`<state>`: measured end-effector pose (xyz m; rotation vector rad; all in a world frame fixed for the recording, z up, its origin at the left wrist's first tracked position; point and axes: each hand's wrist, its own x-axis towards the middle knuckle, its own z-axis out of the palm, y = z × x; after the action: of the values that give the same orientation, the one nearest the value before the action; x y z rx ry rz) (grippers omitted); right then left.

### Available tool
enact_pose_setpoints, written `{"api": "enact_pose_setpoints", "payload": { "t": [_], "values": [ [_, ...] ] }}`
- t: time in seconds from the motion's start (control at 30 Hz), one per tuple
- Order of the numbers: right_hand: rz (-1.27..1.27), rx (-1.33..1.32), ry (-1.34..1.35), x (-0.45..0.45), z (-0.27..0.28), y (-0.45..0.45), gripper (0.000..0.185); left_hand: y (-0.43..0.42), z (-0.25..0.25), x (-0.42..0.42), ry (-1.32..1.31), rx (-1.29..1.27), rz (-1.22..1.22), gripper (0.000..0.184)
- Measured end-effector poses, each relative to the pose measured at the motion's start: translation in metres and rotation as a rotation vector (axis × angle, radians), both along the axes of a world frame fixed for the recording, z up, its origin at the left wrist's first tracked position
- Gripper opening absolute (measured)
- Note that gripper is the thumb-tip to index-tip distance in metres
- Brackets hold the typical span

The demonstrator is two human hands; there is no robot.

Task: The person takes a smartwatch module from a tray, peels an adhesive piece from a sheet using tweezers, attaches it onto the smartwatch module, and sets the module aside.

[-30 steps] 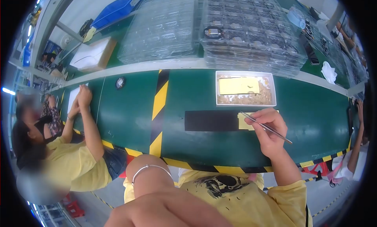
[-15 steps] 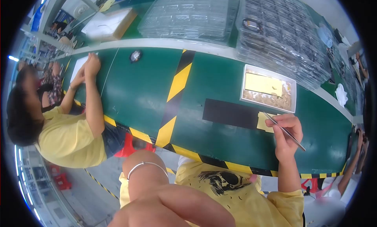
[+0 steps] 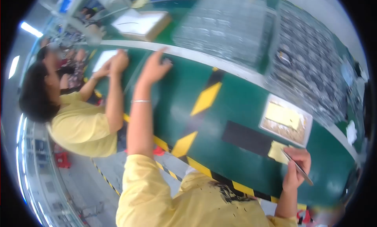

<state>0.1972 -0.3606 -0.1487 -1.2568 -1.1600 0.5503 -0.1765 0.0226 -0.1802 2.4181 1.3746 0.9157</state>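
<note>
Left grip [image 3: 154,70], at the upper left of the frame, is spread, forefinger stretched toward the top and thumb apart from it. Just beside its fingers on the right lies a small dark round piece [image 3: 167,61], partly hidden and blurred; I cannot tell whether they touch, and no long axis can be made out. The left grip is much the nearer one to it. Right grip [image 3: 297,164], well apart at the lower right, is closed on metal tweezers [image 3: 303,173], which slant from upper left to lower right, tips at a yellow sheet [image 3: 275,151]. That sheet adjoins the right end of a black strip [image 3: 246,138], whose long axis slopes down rightward. Above them on the green desk [image 3: 184,83] sits a white box [image 3: 281,137] of brownish pieces.
</note>
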Motion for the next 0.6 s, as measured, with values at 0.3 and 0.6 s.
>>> {"api": "enact_pose_setpoints", "payload": {
  "t": [0.3,0.6],
  "values": [
    [0.062,-0.032,0.079,0.001,-0.002,-0.001,0.021,-0.032,0.018,0.052,-0.063,-0.168,0.152,0.036],
    [0.026,-0.021,-0.019,-0.006,0.001,0.000,0.020,-0.138,0.031,0.180,-1.053,-1.380,-0.386,0.027]
  ]
}}
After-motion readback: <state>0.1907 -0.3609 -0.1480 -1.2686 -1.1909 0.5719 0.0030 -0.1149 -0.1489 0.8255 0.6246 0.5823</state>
